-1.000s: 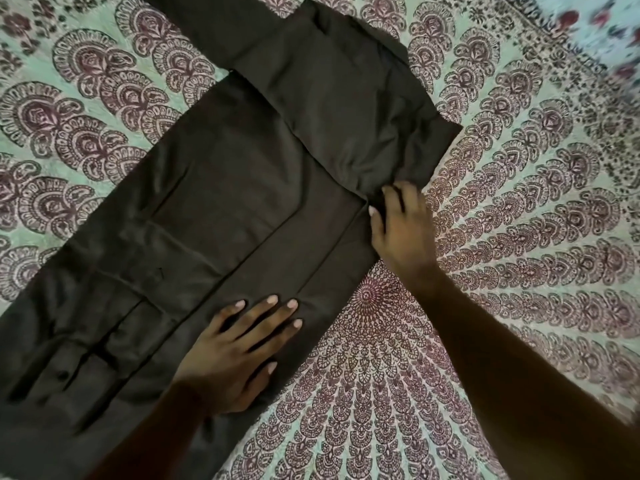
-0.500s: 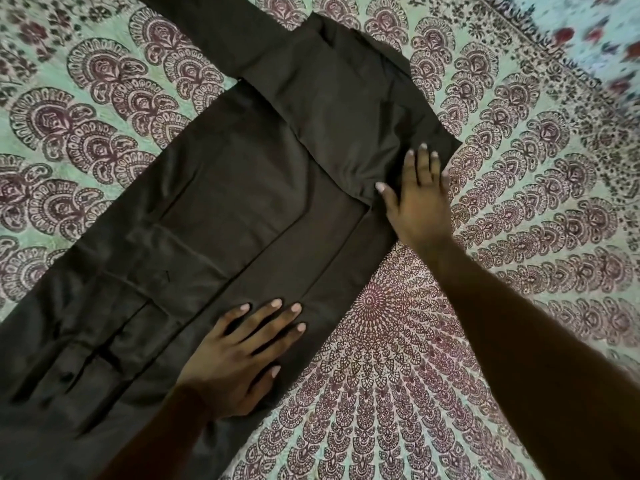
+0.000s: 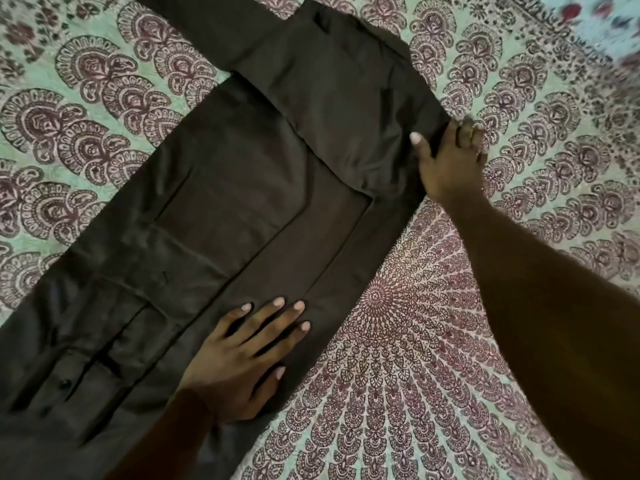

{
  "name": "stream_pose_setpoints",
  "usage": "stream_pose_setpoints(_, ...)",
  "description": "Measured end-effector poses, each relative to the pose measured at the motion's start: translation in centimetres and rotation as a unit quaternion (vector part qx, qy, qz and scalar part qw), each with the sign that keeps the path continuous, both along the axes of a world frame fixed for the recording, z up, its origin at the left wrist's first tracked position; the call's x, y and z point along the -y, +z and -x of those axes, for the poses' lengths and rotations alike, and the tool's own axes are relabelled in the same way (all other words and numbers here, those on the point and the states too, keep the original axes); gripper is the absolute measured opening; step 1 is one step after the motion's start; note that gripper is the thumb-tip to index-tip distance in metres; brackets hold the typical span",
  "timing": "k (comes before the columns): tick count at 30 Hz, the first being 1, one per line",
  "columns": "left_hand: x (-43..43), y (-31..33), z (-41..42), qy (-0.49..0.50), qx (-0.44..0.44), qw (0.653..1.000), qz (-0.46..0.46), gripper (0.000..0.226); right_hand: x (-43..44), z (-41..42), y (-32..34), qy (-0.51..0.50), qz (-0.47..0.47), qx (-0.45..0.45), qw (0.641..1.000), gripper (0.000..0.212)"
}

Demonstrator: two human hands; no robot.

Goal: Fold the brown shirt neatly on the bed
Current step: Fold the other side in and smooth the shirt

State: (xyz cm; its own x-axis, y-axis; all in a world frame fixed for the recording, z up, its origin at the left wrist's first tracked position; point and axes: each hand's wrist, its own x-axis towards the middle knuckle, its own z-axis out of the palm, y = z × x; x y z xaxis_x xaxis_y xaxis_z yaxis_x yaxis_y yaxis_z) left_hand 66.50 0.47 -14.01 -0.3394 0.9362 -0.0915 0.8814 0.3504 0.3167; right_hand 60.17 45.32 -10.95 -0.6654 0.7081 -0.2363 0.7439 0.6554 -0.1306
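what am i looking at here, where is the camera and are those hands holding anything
There is no machine here: a person wears one camera on the head, looking down at their own two bare hands. The picture shows a brown shirt spread on a bed cover printed with dark red patterns. A folded flap lies across the shirt's upper part. The left hand lies flat on the shirt, fingers spread, pressing it down. The right hand is at the flap's edge, thumb on the cloth; its fingers are blurred, so I cannot tell whether it grips or only presses.
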Motion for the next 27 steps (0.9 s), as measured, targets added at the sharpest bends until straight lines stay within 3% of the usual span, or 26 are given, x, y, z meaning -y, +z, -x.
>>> stream_pose_setpoints(3,-0.1,0.0,0.0,0.000,-0.004,1.000,-0.009,0.072,5.9,-4.2,-0.4,0.086,-0.009,-0.053,0.995,0.088)
stream_pose_setpoints(6,-0.1,-0.1,0.0,-0.001,-0.002,1.000,-0.005,0.074,10.2,-9.3,-1.9,0.187,-0.013,-0.023,0.982,0.091)
stream_pose_setpoints(12,0.0,-0.3,0.0,0.003,0.007,1.000,-0.009,0.070,6.1,-9.1,-1.9,0.056,-0.043,0.000,0.997,0.101)
stream_pose_setpoints(17,0.1,-0.2,0.0,0.002,0.015,1.000,-0.012,0.068,12.7,-11.0,-2.0,0.181,-0.036,0.004,0.983,0.086)
stream_pose_setpoints(23,0.1,0.4,0.0,-0.007,0.032,0.999,0.003,0.067,24.2,-16.5,-2.1,0.213,-0.003,0.006,0.977,0.078)
stream_pose_setpoints(27,4.2,0.5,0.0,-0.076,0.019,0.996,0.030,0.077,27.0,-18.0,-1.7,0.197,-0.020,-0.002,0.980,0.074)
